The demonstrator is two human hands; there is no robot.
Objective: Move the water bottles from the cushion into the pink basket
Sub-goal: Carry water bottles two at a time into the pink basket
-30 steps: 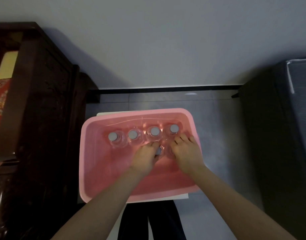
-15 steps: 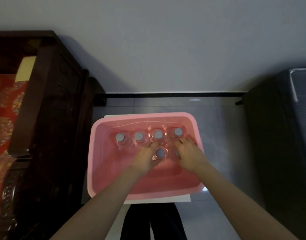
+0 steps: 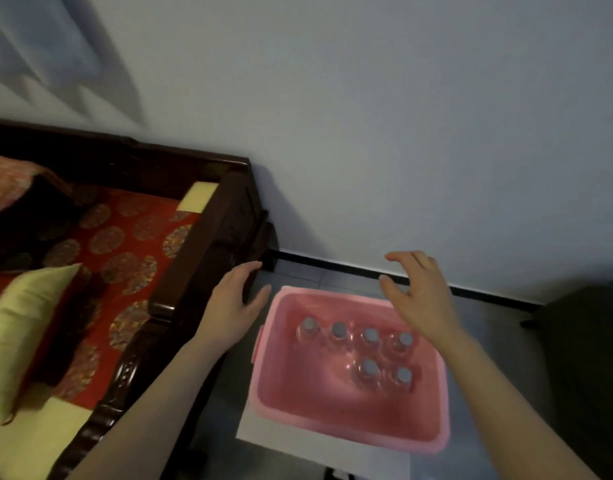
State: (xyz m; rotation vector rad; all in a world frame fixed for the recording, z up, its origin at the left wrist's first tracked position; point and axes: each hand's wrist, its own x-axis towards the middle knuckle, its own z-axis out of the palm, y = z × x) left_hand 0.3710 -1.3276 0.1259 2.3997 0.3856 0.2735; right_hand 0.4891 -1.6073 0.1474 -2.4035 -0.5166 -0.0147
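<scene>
The pink basket [image 3: 298,403] sits on a white board on the floor, right of a dark wooden sofa. Several clear water bottles with grey caps [image 3: 370,336] stand upright inside it, one row at the back and two more [image 3: 384,374] in front of that row. My left hand [image 3: 233,299] hovers empty with fingers spread, above the gap between the sofa arm and the basket's left rim. Over the basket's back right corner, my right hand [image 3: 417,294] is raised, open and holding nothing. The red patterned cushion [image 3: 125,244] lies on the sofa seat; no bottles show on it.
The dark carved sofa arm [image 3: 194,271] runs diagonally left of the basket. A yellow-green pillow [image 3: 24,327] lies on the seat. A white wall with a black skirting line [image 3: 350,268] stands behind. A dark piece of furniture [image 3: 585,358] is at the right.
Both hands have let go of the two front bottles and lifted out of the basket, the left one moving towards the sofa. The camera has swung left, showing the sofa seat.
</scene>
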